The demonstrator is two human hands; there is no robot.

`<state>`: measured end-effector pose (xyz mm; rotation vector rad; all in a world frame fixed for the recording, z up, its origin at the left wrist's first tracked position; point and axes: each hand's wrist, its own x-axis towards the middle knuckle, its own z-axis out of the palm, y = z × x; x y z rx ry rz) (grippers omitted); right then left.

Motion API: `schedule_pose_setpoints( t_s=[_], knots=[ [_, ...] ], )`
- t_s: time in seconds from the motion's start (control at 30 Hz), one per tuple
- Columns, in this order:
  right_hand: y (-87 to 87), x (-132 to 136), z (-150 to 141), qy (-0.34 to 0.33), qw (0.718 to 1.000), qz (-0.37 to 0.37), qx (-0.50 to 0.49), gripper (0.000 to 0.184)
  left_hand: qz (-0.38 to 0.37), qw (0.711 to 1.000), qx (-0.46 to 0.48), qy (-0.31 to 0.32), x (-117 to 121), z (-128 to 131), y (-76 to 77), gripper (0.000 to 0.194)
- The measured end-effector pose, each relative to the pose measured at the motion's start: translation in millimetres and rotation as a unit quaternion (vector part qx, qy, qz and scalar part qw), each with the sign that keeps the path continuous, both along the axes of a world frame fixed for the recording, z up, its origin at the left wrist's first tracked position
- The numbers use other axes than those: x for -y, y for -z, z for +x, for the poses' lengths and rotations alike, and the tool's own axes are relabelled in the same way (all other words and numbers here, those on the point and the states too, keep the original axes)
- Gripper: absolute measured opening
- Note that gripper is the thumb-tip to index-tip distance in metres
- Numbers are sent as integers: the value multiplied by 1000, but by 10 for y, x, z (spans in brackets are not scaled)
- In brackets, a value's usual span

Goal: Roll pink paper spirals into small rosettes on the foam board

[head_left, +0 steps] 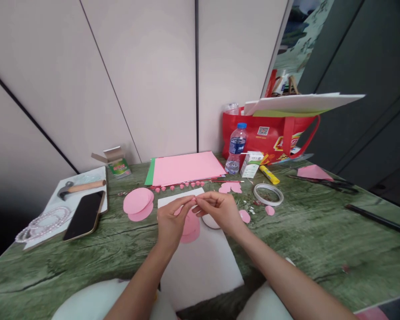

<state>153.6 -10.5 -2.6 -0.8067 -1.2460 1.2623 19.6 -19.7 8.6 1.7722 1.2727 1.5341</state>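
Both hands meet above a white board [203,271]. A small pink paper piece [194,201] shows between their fingertips; its exact shape is mostly hidden. My left hand [171,220] pinches it from the left, thumb and forefinger together. From the other side my right hand [222,211] pinches the same piece. Directly below lie pink paper discs [190,231] on the board, partly covered by the left hand. Beside the right hand sits a round white item with a dark rim [210,221], half hidden.
Left: pink paper circles [138,202], phone [86,214], hammer [83,186], bead string [46,223]. Behind: pink sheets [188,168], a row of small pink pieces [182,186]. Right: tape roll [268,194], glue stick [269,174], water bottle [236,151], scissors [336,184], red bag [273,138].
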Motion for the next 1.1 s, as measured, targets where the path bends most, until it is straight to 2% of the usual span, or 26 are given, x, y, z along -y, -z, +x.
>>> schedule_pose_setpoints(
  t_s=[0.23, 0.33, 0.57, 0.8, 0.9, 1.1],
  knots=[
    [24, 13, 26, 56, 983, 95, 144, 17, 27, 999, -13, -17, 1, 1, 17, 9],
    [26, 29, 18, 65, 980, 107, 155, 15, 49, 998, -23, -24, 4, 1, 18, 9],
    [10, 50, -41, 50, 996, 34, 59, 17, 71, 997, -19, -36, 22, 11, 9, 10],
    [-48, 40, -60, 13, 997, -38, -60, 22, 36, 998, 34, -32, 11, 7, 19, 10],
    [-69, 38, -57, 3, 994, -60, -88, 24, 12, 997, 66, -29, 11, 17, 5, 11],
    [-81, 57, -54, 14, 991, -80, -107, 26, 5, 997, 71, -27, 15, 23, 0, 11]
  ],
)
